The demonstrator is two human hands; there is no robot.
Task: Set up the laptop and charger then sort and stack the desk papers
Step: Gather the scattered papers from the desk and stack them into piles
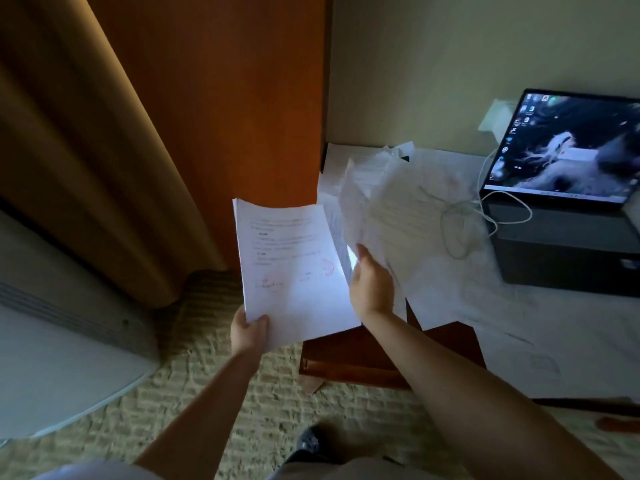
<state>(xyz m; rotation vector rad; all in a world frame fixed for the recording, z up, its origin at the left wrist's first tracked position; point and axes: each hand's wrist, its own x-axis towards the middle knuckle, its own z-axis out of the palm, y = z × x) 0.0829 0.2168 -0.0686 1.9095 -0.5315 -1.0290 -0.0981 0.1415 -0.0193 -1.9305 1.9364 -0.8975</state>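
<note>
My left hand (248, 332) grips the bottom corner of a stack of white printed papers (291, 268), held up left of the desk. My right hand (370, 284) pinches a single sheet (391, 216) that is blurred and lifted over the desk. More loose papers (446, 289) cover the wooden desk (360, 355). The open laptop (568, 216) stands at the right with its screen lit. A white charger cable (509, 209) loops from the wall socket (497, 116) to the laptop's left side.
A wooden wardrobe panel (225, 98) and a tan curtain (69, 150) stand left of the desk. A white appliance (59, 341) sits on the patterned carpet (207, 368) at the lower left. The cream wall (450, 46) backs the desk.
</note>
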